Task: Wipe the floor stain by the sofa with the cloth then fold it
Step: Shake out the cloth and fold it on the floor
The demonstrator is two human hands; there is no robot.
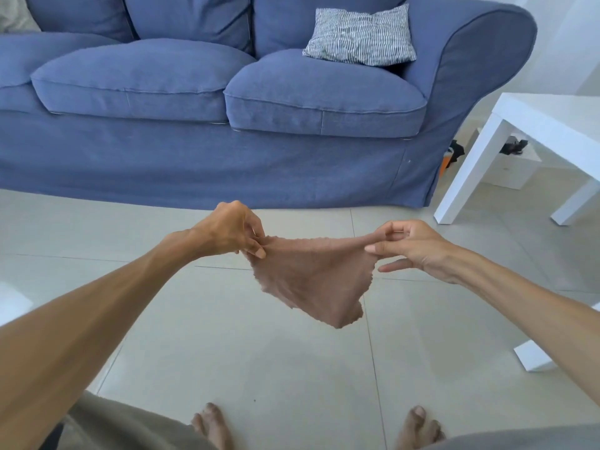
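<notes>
A brownish-pink cloth [311,277] hangs in the air in front of the blue sofa [201,151], stretched between both hands and sagging to a point below. My left hand [232,230] pinches its upper left corner. My right hand [412,246] pinches the upper right corner with thumb and forefinger, the other fingers spread. The beige tiled floor [246,352] lies beneath the cloth; I see no clear stain on it, only a faint sheen at the right.
A striped cushion [360,35] rests on the sofa's right seat. A white side table [532,144] stands at the right, with small dark and orange items behind its leg. A white piece [532,355] lies on the floor at the right. My bare feet are at the bottom edge.
</notes>
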